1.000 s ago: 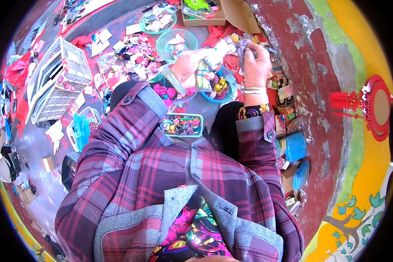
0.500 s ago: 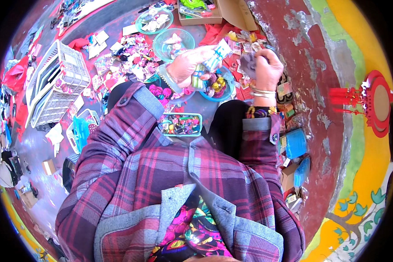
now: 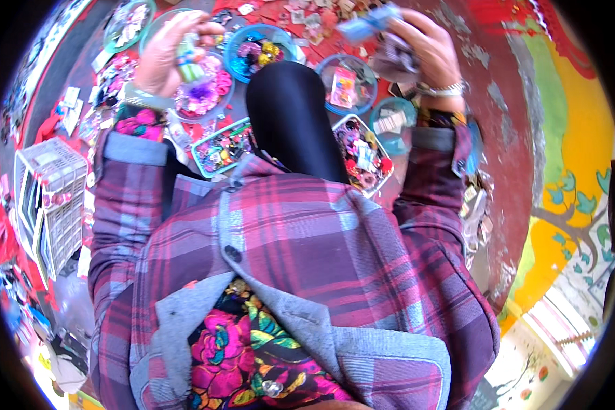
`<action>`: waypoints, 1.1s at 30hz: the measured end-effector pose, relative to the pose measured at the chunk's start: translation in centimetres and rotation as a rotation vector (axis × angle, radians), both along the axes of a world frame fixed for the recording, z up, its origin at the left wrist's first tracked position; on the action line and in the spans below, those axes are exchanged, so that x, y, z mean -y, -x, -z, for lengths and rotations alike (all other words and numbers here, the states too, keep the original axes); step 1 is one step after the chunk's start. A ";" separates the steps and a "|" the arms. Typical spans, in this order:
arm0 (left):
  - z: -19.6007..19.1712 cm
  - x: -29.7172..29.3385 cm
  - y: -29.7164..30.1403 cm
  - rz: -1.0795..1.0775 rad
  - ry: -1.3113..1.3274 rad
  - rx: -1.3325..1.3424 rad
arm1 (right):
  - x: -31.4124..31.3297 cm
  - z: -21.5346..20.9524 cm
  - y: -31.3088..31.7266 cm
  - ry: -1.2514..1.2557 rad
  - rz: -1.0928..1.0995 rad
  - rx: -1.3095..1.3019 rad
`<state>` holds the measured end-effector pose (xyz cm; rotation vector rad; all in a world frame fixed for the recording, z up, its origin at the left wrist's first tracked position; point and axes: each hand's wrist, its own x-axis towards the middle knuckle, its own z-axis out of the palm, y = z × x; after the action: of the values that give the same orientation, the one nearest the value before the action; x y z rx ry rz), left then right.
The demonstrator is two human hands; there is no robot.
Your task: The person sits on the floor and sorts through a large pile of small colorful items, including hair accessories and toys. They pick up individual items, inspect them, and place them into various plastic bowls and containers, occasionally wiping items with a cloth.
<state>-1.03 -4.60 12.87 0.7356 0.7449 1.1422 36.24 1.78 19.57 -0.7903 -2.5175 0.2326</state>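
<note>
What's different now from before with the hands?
The blue packet went from the left hand to the right hand, and the hands moved wide apart. Same as before: the green-striped packet in the left, the dark grey bunch in the right.

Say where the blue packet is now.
In the head view, the blue packet is near the top, right of centre, in the right hand beside a grey bundle.

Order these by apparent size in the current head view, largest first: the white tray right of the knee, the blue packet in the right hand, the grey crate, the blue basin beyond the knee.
1. Grey crate
2. Blue basin and white tray: too alike to rank
3. Blue packet, though probably nearer the camera
</note>
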 end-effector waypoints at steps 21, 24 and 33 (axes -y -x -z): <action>5.3 0.7 0.2 -0.189 0.329 0.097 | 27.8 28.5 -27.2 1.442 1.061 0.202; 6.5 0.5 1.4 -0.138 0.352 0.166 | 26.6 30.7 -27.7 1.448 1.034 0.120; 6.0 2.1 0.4 -0.039 0.306 0.167 | 22.5 31.1 -26.4 1.121 0.917 0.672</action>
<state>-1.47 -6.66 6.82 0.3662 0.7733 1.0789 62.67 -20.71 -11.51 -2.6765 -2.0358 1.2313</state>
